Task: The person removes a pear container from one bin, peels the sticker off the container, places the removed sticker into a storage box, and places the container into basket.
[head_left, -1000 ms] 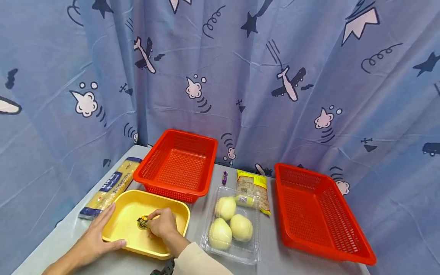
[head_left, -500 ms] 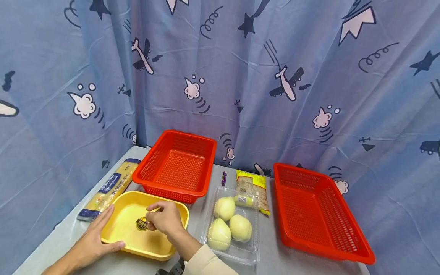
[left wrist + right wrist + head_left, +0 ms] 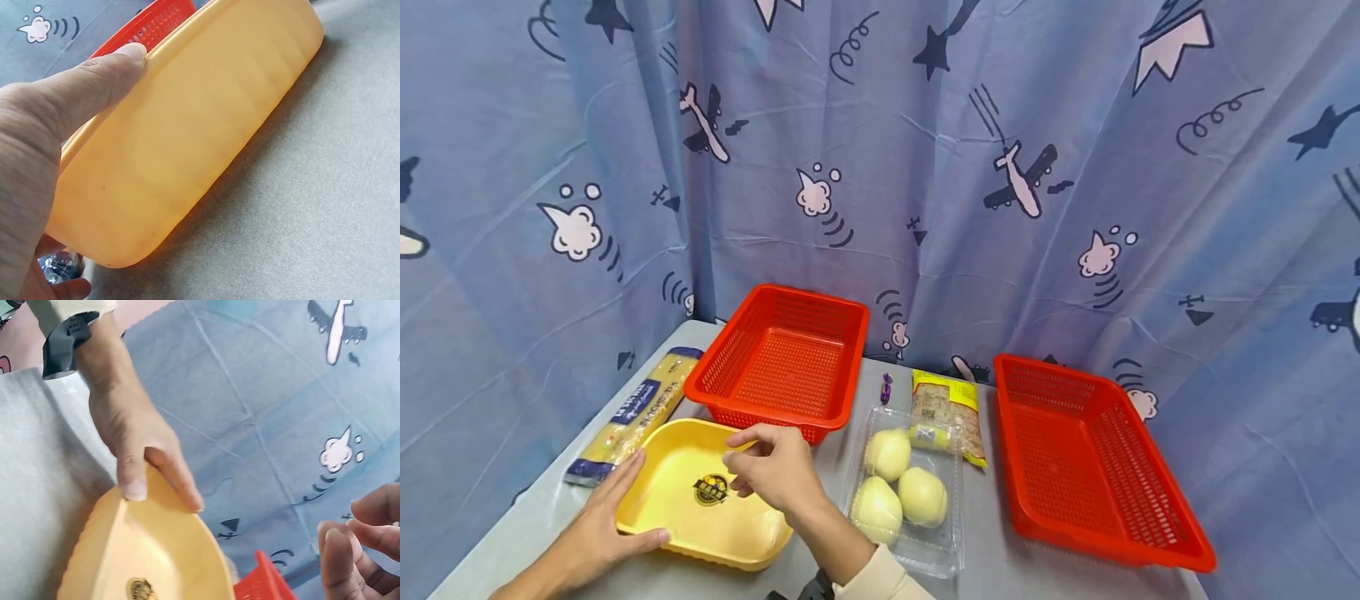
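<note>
A yellow plastic basin (image 3: 658, 479) with a dark round logo (image 3: 710, 490) on its floor sits at the table's front left. My left hand (image 3: 602, 529) grips its left end, thumb over the near rim and fingers along the outer left side; the left wrist view shows the thumb pressed on the rim of the basin (image 3: 181, 137). Above the basin's right part hovers my right hand (image 3: 778, 471), covering that rim in the head view. Its fingers are loosely bent, and the right wrist view shows nothing between thumb and fingers of the right hand (image 3: 365, 547).
Behind the basin stands a red basket (image 3: 790, 367); another red basket (image 3: 1075, 467) is at the right. Between them lie a clear clamshell box (image 3: 936, 546) of pale round fruit, a yellow-topped bag (image 3: 966, 400) and a purple wrapped candy (image 3: 886, 389). A spaghetti pack (image 3: 636, 412) lies left.
My right hand has risen from the basin's floor and shifted right, uncovering the logo. My left hand keeps its grip on the basin. The head view has turned slightly right.
</note>
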A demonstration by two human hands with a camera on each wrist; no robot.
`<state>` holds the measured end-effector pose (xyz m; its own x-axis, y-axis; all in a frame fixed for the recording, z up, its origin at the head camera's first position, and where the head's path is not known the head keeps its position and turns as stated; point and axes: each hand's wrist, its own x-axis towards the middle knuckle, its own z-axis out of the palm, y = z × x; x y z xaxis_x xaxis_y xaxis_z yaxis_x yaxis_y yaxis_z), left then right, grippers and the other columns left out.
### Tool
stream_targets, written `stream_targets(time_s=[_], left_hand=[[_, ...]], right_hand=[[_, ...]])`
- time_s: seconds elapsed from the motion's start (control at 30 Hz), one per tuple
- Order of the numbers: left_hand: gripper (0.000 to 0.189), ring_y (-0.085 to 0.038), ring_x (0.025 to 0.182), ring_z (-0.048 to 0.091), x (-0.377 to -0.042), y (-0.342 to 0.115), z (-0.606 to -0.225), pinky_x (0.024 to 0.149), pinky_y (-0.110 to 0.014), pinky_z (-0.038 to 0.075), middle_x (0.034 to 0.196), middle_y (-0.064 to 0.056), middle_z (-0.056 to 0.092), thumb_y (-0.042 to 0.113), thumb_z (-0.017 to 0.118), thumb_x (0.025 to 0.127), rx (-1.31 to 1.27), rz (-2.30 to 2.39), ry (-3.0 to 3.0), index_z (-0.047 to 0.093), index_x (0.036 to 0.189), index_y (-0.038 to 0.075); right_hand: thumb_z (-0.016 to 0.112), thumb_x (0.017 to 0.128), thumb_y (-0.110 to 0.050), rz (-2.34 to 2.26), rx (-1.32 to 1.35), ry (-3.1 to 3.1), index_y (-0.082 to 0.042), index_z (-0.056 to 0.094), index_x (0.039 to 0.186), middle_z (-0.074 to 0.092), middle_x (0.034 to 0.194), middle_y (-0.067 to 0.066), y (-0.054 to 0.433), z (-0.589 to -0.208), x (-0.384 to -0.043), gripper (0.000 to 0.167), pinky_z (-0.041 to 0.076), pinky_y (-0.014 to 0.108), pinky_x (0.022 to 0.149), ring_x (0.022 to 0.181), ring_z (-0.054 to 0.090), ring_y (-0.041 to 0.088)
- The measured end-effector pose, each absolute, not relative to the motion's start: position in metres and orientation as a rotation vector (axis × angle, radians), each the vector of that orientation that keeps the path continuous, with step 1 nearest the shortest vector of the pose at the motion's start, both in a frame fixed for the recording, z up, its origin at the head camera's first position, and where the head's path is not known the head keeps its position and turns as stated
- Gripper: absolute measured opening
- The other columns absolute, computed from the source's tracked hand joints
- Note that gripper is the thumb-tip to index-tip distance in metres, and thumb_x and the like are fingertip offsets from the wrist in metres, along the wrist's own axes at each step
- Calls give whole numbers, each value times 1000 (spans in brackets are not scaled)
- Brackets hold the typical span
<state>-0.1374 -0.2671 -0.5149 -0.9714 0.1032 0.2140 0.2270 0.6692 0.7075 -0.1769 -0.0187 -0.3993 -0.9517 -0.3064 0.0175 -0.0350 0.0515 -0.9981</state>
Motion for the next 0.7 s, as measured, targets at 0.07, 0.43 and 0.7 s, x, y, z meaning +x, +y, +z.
stream_targets(time_s=[0.07, 0.43, 0.7], left_hand=[[112, -57, 130, 21, -137, -268, -515, 93, -75, 22, 151, -30, 18, 34, 83, 72, -272, -1184, -2727, 14, 154, 2], [113, -56, 131, 20, -138, -267, -516, 96, -74, 17, 152, -29, 17, 31, 84, 71, -310, -1205, -2678, 14, 154, 4], [113, -55, 132, 19, -138, -267, -516, 98, -73, 17, 152, -28, 17, 33, 84, 71, -300, -1187, -2692, 14, 154, 3]], right_hand=[[72, 80, 0, -2017, -391, 2114, -8, 74, 87, 65, 65, 5, -14, -396, -176, 11, 55, 31, 50, 53, 65, 24], [71, 83, -2, -2054, -552, 2116, -1, 73, 96, 67, 72, 6, 11, -381, -171, 13, 55, 34, 51, 57, 65, 34], [70, 85, -5, -2038, -588, 2115, -1, 72, 101, 66, 76, 5, 30, -365, -164, 17, 54, 28, 52, 54, 62, 16]])
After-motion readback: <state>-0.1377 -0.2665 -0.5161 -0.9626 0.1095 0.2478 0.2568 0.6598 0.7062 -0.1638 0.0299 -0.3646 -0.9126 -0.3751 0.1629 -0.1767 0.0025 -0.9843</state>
